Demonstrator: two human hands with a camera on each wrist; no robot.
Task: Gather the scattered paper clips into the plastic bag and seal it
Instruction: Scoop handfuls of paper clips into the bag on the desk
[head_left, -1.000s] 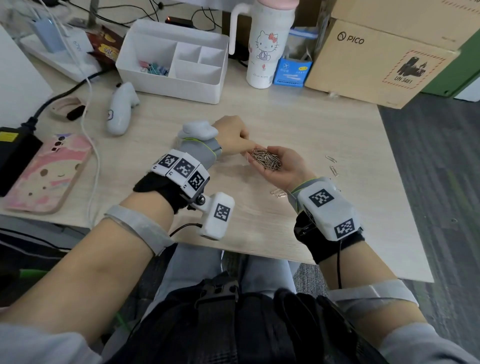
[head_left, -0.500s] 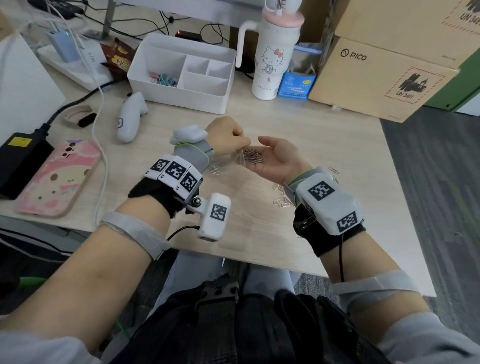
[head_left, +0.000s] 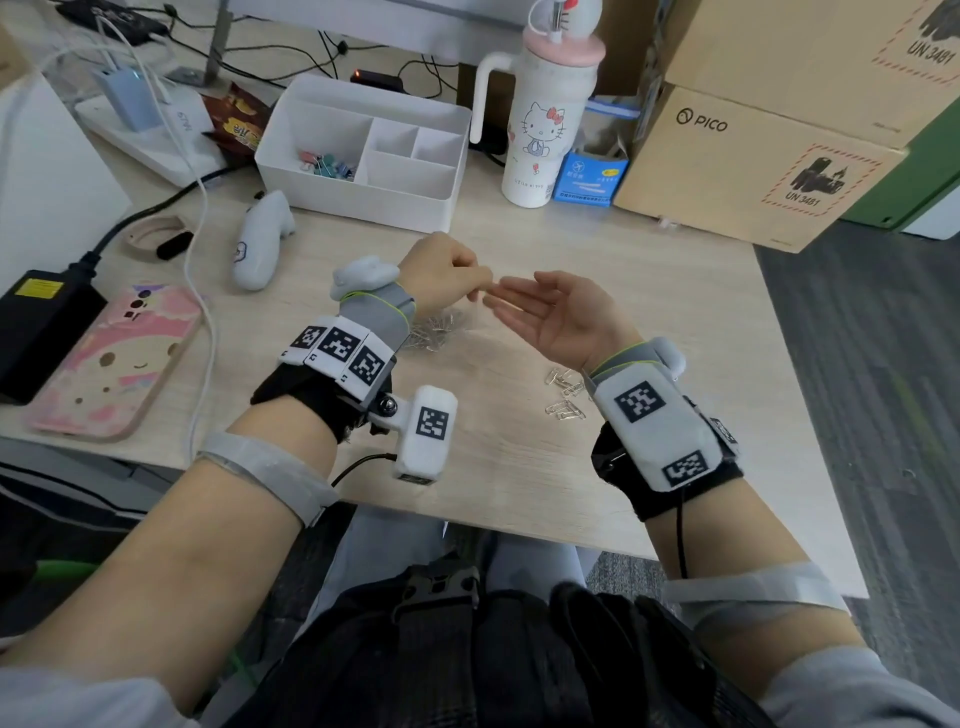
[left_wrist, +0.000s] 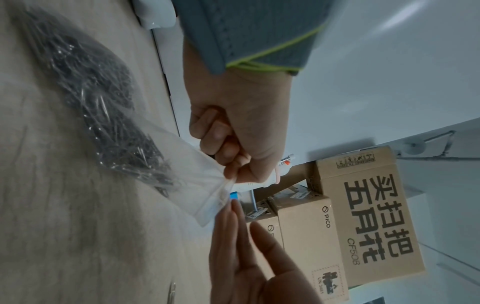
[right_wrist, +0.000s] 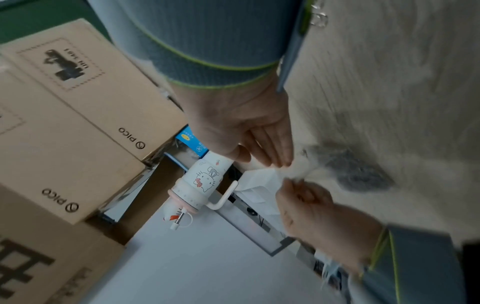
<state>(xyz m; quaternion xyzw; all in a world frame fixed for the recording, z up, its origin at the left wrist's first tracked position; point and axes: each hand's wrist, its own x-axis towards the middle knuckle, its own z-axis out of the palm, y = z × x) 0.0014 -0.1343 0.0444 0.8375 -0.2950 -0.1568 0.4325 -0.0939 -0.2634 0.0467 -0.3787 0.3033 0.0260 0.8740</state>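
Holding the plastic bag (left_wrist: 166, 164) mouth pinched: left hand (head_left: 447, 273); right hand (head_left: 550, 317) fingers straight, empty. Most clips bagged; loose paper clips (head_left: 563, 392) remain near the tabletop's (head_left: 519, 467) right edge, bag unsealed

The bag (left_wrist: 182, 168) was clear plastic, lying slack on the table with its mouth lifted toward the hands. One corner of that mouth was pinched in the left hand (head_left: 441, 273); the mouth looked unsealed. Inside it, a dark, tangled heap of clips (left_wrist: 98, 98) filled the lower end, showing silver under the left wrist in the head view. A small cluster of loose clips (head_left: 563, 392) lay flat on the table just beside the right wrist, well apart from the bag.
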